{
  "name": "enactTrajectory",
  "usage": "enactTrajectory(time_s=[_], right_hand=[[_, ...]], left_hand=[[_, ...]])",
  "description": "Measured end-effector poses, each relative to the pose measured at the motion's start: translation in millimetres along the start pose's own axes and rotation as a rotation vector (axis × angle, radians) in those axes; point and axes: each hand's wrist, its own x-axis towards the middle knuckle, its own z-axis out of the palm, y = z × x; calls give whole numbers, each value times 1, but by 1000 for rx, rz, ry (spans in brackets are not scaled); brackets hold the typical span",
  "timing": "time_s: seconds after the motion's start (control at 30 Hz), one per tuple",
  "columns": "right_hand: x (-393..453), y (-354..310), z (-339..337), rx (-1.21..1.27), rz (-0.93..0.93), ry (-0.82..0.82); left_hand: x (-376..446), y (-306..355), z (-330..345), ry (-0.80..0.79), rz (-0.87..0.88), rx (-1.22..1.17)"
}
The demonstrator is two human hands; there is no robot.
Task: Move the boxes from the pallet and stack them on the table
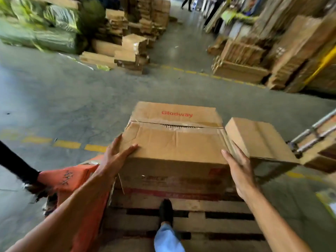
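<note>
A large brown cardboard box (174, 140) printed "Glodway" sits on the wooden pallet (196, 222) in front of me, its top flaps slightly parted. My left hand (116, 155) lies flat on the box's near left corner, fingers spread. My right hand (240, 171) is open beside the box's right edge, close to it; I cannot tell if it touches. A smaller brown box (258, 140) stands against the big box's right side. My foot (165, 211) rests on the pallet's boards.
An orange box (72, 180) lies at the pallet's left, with another person's black-sleeved arm (16, 164) on it. A metal cart frame (312, 135) holding boxes stands at right. Stacks of flattened cardboard (127, 50) and green wrapped bales (45, 28) line the far floor.
</note>
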Motion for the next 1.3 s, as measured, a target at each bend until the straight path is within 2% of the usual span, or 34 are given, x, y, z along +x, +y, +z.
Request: enactTrajectory(time_s=[0.2,0.43,0.53,0.6,0.7,0.83,0.93,1.1,1.2,1.3], right_hand=[[-133,-144,-116,102,-265,225],[-298,-240,-269,118,-519,540],[-365,-261,-330,99,-612,687],[-409,-271,-369,83,-646,755],[-469,-280,-418,60,-677,829],[-545,-276,-488,-1,-631,984],[-591,-265,-529,-39,-602,1086],[-646,-250,-565,-93,-543,1211],[-662,-241,-580,-143,-485,1225],[-664,-224,-583,-190,-394,1265]], left_hand=[[-133,141,-17,-209,338,-223],[-277,249,51,-491,603,-374],[-335,285,94,-639,647,-423],[-379,303,125,-775,667,-480],[-442,323,172,-898,720,-515],[-525,341,241,-1121,753,-491],[-580,344,287,-1219,748,-476],[-645,338,344,-1350,739,-419],[-663,336,377,-1447,738,-324],[-677,323,399,-1535,631,-258]])
